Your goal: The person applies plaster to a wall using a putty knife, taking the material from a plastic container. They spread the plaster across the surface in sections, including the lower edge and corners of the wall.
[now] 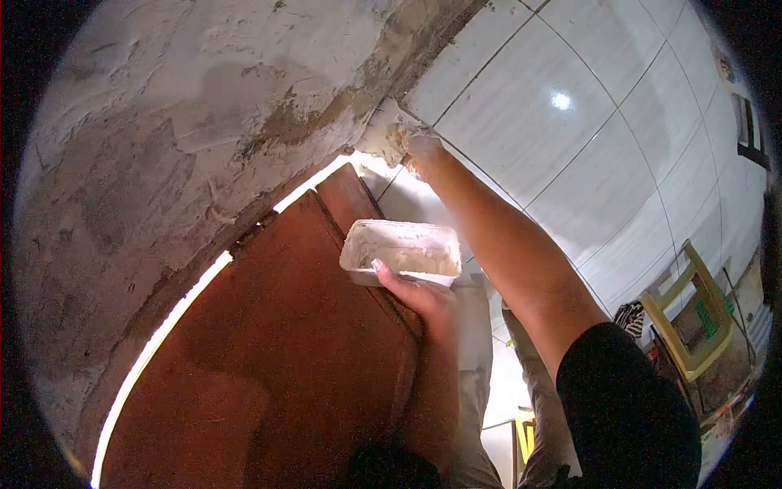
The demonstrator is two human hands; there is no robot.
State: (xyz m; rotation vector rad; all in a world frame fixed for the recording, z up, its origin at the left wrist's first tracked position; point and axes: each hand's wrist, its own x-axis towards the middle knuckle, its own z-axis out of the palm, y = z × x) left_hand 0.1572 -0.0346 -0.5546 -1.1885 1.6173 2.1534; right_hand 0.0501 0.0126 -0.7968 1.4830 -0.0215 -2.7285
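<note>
My left hand (415, 295) holds a white rectangular tub (403, 248) from below, with the thumb over its near rim. Pale paste coats the tub's inner walls and bottom. Farther up, my right hand (419, 148) is closed and smeared with paste, at the edge between the rough plastered wall (301, 73) and the white tiles (521, 106). A pale, paste-covered flat piece (379, 130) shows at its fingers, against the wall edge. Its exact shape is unclear.
A reddish-brown door (269, 350) stands below the plastered wall, with bright light through the gap along its edge. At the right are a yellowish plastic frame (692, 326) and a striped cloth (629, 318). My legs (472, 367) show below the tub.
</note>
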